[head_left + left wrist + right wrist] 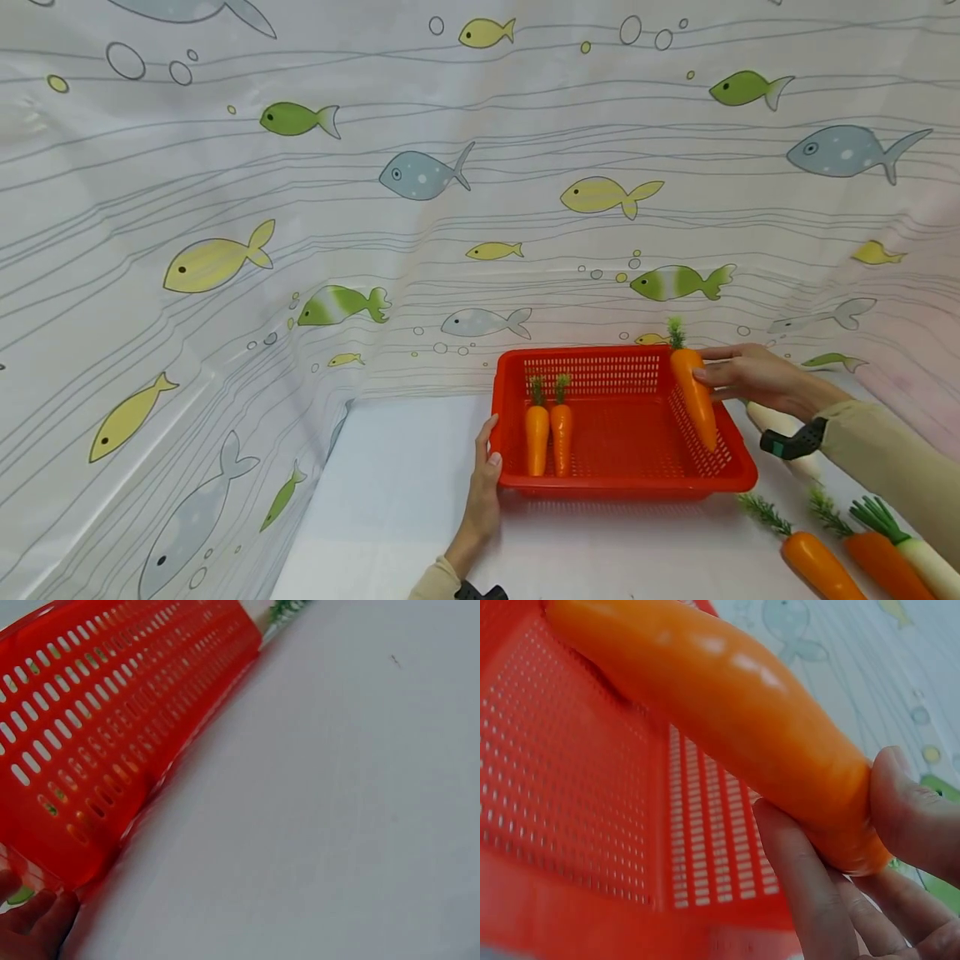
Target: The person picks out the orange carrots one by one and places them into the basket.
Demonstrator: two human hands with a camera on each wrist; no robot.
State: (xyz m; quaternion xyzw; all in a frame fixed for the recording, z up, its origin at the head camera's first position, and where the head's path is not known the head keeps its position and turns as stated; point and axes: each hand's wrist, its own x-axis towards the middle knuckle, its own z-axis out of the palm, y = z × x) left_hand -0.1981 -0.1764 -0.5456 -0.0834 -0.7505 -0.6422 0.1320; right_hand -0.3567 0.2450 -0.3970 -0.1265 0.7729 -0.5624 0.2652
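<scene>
My right hand (pixel 757 379) pinches an orange carrot (pixel 735 697) by its thick leafy end, with the thumb on one side and fingers on the other. The carrot slants, tip down, over the right side of a red plastic basket (pixel 622 483). Two more carrots, one on the left (pixel 537 437) and one beside it (pixel 562 437), lie side by side in the basket's left part, green tops toward the back. My left hand (pixel 483 496) holds the basket's left side near the front corner; in the left wrist view only some fingers (pixel 56 915) show there.
Right of the basket lie two more carrots, a nearer one (pixel 821 567) and another (pixel 885 562), next to a white radish (pixel 933 567) with green stalks. Another pale vegetable (pixel 772 421) is partly behind my right wrist. A fish-patterned sheet (pixel 420 275) rises behind the white table (pixel 397 500).
</scene>
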